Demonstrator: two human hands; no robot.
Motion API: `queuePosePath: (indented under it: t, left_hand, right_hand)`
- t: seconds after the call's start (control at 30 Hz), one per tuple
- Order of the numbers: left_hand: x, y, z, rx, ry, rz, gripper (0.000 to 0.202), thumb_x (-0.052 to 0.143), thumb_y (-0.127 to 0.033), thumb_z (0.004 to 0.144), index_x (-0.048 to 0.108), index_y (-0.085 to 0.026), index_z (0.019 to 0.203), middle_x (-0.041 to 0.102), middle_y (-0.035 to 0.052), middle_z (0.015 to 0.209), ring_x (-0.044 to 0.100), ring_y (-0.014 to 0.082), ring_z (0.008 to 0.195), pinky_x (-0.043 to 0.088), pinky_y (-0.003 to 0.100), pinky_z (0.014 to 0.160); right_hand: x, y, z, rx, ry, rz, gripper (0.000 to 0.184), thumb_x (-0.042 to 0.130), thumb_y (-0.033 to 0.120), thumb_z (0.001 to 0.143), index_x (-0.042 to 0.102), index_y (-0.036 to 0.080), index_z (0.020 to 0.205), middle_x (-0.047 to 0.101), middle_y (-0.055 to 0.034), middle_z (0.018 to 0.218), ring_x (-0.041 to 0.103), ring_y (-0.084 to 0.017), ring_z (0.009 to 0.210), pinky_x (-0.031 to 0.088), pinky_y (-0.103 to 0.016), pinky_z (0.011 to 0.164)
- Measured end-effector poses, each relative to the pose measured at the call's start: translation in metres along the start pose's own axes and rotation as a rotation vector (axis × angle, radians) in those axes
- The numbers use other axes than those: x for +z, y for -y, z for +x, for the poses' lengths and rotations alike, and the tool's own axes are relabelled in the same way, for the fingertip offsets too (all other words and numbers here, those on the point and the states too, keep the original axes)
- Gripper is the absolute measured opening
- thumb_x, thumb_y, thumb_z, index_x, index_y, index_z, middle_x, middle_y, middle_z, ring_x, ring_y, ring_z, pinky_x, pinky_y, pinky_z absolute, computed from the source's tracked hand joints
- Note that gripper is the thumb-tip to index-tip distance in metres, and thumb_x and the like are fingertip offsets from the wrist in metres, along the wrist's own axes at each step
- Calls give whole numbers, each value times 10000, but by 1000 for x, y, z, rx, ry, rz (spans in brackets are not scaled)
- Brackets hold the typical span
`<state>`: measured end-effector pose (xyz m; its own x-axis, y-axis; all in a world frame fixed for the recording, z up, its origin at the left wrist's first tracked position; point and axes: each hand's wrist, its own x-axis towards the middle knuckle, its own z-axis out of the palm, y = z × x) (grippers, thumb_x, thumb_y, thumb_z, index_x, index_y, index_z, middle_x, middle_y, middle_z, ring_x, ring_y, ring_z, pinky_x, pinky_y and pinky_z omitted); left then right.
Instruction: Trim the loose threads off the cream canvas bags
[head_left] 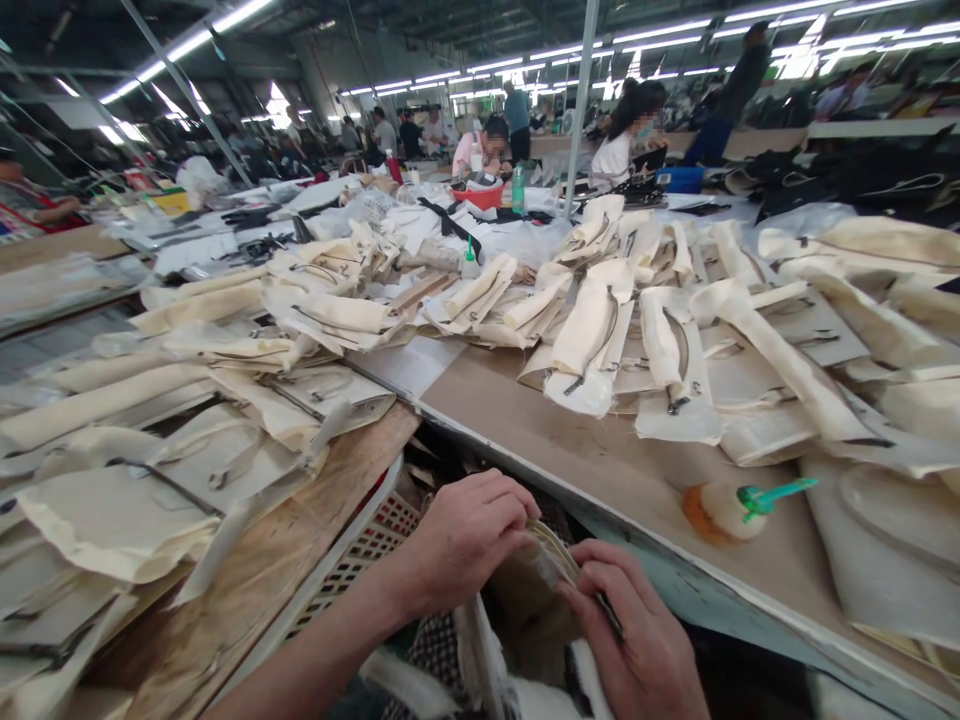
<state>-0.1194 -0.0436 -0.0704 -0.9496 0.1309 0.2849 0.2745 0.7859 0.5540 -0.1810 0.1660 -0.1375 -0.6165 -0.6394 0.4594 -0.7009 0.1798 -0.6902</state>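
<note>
R hand [634, 625], pinched cloth edge [553, 545], slanting dn-R

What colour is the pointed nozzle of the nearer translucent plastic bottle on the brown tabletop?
The pointed nozzle is green, seen best in the head view.

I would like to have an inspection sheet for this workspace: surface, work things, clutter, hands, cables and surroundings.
Surface: brown table, partly bare near its front edge; wooden table at left.
Work things: one cream piece in the hands; many cream pieces with dark strips, spread over both tables.
Clutter: bottle with green nozzle on the brown table; basket beside the wooden table.
Hands: left hand and right hand both grip the held piece's edge.
Cables: nothing seen on the tables.
Surroundings: people behind, lights overhead, pole.
</note>
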Motion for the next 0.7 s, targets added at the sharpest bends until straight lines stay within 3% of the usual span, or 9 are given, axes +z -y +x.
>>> queuePosePath:
  t: [0.1,0.23,0.43,0.7]
  left_hand:
    - [1,1,0,13,-17,13,142,525,-139,941,540,-165,802,668,42,965,575,162,873,459,269,773]
    - [3,3,-2,37,-18,67,138,529,-130,937,529,-161,803,657,32,922,560,159,825,449,276,748]
    - [7,3,-3,77,-33,187,136,499,-149,959,540,-155,829,650,32,892,533,156,774,424,294,713]
    - [13,2,-1,48,-35,224,129,476,-138,959,538,-153,846,638,40,876,533,165,771,425,295,710]
  right_hand:
    - [5,-3,-3,40,4,26,128,506,205,967,561,224,853,657,-69,1027,660,-167,934,534,-229,833]
    - [9,-2,-8,66,-28,50,141,524,229,965,566,226,830,690,-57,992,681,-164,877,542,-228,798]
    - [16,-1,-14,217,-97,81,249,516,364,978,586,228,781,706,-40,950,683,-158,821,527,-229,763]
    - [20,-2,-12,248,-145,115,270,527,381,972,578,232,753,705,-30,904,681,-150,778,514,-234,743]
